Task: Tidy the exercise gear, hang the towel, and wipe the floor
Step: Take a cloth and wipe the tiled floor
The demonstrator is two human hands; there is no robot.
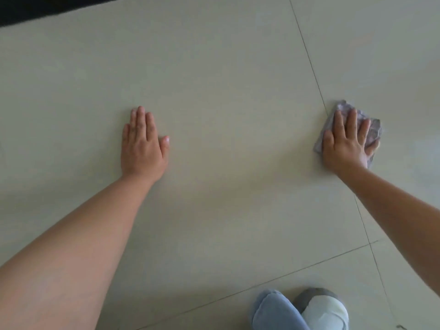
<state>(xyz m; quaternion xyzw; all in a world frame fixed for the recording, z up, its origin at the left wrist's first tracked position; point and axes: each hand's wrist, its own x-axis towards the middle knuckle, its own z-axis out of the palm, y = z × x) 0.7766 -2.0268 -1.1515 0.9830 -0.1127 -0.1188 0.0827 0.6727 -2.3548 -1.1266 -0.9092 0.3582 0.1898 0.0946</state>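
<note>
The left hand (pixel 142 148) lay flat on the pale tiled floor (pixel 226 91), fingers straight and together, holding nothing. Well apart from it, the right hand (pixel 346 141) pressed a folded grey cloth (pixel 373 129) to the floor with spread, straight fingers, just beside a tile seam (pixel 309 60). A dark mat edge (pixel 35 8) bordered the far left corner.

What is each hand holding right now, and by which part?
Nothing is gripped. The right hand presses flat on the cloth's top; the left hand rests on bare floor.
</note>
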